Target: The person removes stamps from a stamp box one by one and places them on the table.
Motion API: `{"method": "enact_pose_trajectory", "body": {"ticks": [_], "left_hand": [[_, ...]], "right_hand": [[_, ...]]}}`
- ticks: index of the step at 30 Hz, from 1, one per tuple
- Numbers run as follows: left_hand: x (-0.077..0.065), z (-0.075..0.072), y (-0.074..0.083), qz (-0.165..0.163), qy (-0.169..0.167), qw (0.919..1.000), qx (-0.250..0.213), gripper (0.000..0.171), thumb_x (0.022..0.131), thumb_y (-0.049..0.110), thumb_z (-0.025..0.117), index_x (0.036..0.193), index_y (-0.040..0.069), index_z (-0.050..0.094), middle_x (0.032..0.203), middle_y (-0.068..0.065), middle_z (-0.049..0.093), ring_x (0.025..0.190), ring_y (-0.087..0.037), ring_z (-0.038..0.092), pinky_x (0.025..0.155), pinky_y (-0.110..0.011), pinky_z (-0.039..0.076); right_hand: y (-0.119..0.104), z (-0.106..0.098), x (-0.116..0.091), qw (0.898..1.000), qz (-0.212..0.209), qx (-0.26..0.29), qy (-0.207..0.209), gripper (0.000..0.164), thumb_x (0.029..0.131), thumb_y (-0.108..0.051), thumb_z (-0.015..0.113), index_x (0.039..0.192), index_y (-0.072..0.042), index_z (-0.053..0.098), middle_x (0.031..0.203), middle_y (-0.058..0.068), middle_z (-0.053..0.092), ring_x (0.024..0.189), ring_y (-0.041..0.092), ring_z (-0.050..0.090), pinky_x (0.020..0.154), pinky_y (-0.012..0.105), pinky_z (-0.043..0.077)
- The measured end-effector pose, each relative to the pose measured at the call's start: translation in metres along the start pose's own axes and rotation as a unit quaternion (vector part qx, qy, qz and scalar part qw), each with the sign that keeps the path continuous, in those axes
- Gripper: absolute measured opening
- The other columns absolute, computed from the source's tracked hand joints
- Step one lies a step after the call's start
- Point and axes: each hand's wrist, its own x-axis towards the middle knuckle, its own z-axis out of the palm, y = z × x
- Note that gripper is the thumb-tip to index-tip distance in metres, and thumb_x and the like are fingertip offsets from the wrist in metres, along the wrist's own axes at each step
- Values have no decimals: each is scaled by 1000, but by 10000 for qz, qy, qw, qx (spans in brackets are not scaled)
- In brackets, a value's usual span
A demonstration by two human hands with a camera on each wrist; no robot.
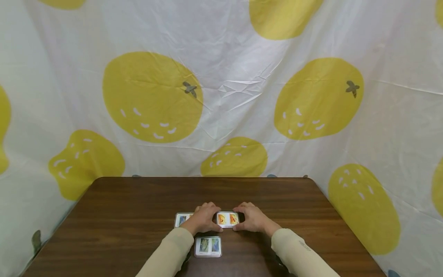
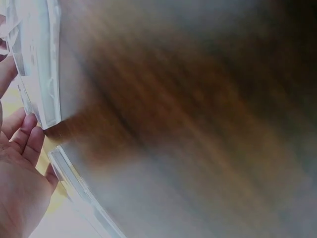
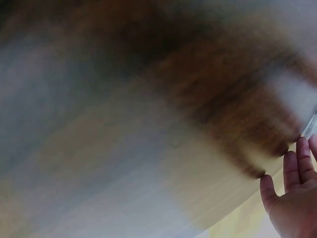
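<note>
Cloth (image 1: 228,115) printed with large yellow fruits hangs behind and beside a dark wooden worktop (image 1: 138,215), whose far corners are rounded. Pale sleeves (image 1: 167,252) come in from the side nearest the wearer. The left hand (image 1: 204,219) and right hand (image 1: 255,219) face each other, thumbs nearer the wearer and forefingers farther off, pinching opposite ends of the middle case (image 1: 227,219). On the right, the other fingers are spread apart. That clear-edged case, with two orange pictures, is roughly midway between the worktop's left and right edges, well in from the far edge. A near case (image 1: 208,247) with greenish pictures lies closer to the wearer. Toward the left edge, a third case (image 1: 182,218) is partly covered by the left hand.
</note>
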Motion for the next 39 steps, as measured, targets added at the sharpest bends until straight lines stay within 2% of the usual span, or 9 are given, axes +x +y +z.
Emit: {"method": "enact_pose_trajectory", "body": {"ticks": [6,15,34,39], "left_hand": [[0,-1,2,-67,-46,9999,72,64,77,37,84,128,5,62,115,-4,56,110,-26,50,93,-48,37],[1,-3,4,-138,-174,9997,111,62,78,38,83,127,6,62,114,-3,55,109,-25,49,93,-48,37],[2,-2,4,-227,-260,9994,82,60,82,40,79,129,8,61,117,-2,53,109,-24,48,95,-48,35],[2,0,3,-208,-204,9996,47,59,81,39,80,127,8,62,114,-1,54,105,-22,48,92,-46,35]], "right_hand": [[-2,-2,0,10000,-12,-12,-76,67,76,-39,84,130,-5,63,121,11,58,116,34,51,97,57,39],[-6,-4,2,9996,70,-90,-243,65,75,-39,85,127,-6,65,118,9,59,113,32,52,97,59,37],[-4,-6,1,9993,87,20,-359,61,78,-39,83,127,-8,65,120,8,58,114,31,51,96,59,36],[-4,-6,2,9993,51,-10,-369,60,80,-39,81,128,-9,64,120,7,58,114,29,50,95,57,36]]}}
